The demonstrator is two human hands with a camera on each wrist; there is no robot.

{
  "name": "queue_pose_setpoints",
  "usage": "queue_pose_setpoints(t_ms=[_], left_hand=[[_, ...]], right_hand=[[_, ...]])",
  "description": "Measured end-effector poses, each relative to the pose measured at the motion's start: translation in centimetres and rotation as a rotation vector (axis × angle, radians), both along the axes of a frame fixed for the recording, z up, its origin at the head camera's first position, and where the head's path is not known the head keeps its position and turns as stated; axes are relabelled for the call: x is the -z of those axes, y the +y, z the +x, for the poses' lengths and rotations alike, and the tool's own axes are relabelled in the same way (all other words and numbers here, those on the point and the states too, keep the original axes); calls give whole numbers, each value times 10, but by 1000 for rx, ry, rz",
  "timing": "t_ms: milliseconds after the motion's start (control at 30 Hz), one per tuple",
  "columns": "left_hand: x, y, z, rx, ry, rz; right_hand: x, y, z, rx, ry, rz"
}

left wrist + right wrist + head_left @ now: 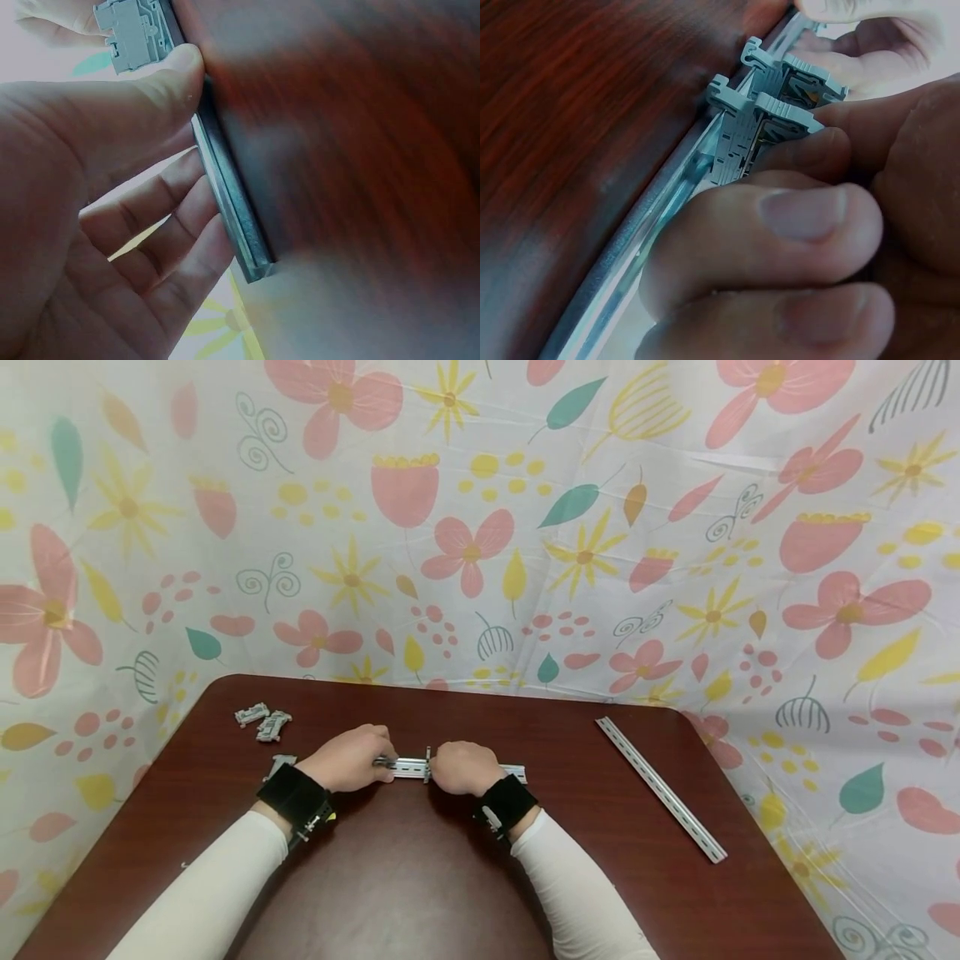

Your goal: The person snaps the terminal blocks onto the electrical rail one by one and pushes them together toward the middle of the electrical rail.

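Silvery metal slotted rail [408,767] lies crosswise between both hands over the dark red-brown table [375,877], so each hand works from its own side. Left hand [352,758] grips the rail near its left end, thumb on one face, fingers on the other, presumably to stop it sliding or tipping. Right hand [467,767] is curled at the near grey block [731,139] and seems to pinch it; the contact is partly hidden, so can't tell how firmly. That block stands upright across the rail, with the far grey block [802,69] parallel just beyond it, a small gap between; seating underneath can't be judged. Two loose grey blocks [273,725] sit at the table's far left, and a third block [281,764] lies by the left wrist, probably kept on that side for easy reach. Second rail [660,787] lies slantwise at right, well apart, likely out of the arms' way.
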State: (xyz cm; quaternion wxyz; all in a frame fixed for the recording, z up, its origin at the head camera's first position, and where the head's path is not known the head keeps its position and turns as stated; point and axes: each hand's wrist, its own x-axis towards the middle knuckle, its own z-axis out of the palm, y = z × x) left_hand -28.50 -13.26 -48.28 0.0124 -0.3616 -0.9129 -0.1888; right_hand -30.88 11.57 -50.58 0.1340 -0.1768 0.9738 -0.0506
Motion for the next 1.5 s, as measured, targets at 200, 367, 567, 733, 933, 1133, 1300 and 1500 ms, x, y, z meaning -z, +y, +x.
queue_pose_setpoints(t_ms=[200,367,567,733,933,1133,1300,1500], left_hand=[[1,-1,-1,-8,6,-11],[4,-2,-3,-11,17,-26],[2,-1,1,-28,19,-42],[0,-3,3,-44,35,-63],[-3,-11,3,-74,43,-68],[-7,-23,0,-94,23,-50],[-11,-37,-1,-121,1,-48],[-17,-64,0,-164,-6,-42]], right_hand=[[-25,-3,19,-4,5,-5],[-2,1,4,-16,18,0],[-2,-2,1,-7,1,23],[-40,-9,28,5,-4,-8],[-49,-10,38,-9,21,-3],[-46,-8,37,-9,11,-18],[-37,-4,28,-25,2,-19],[-36,-6,24,-22,-9,-10]])
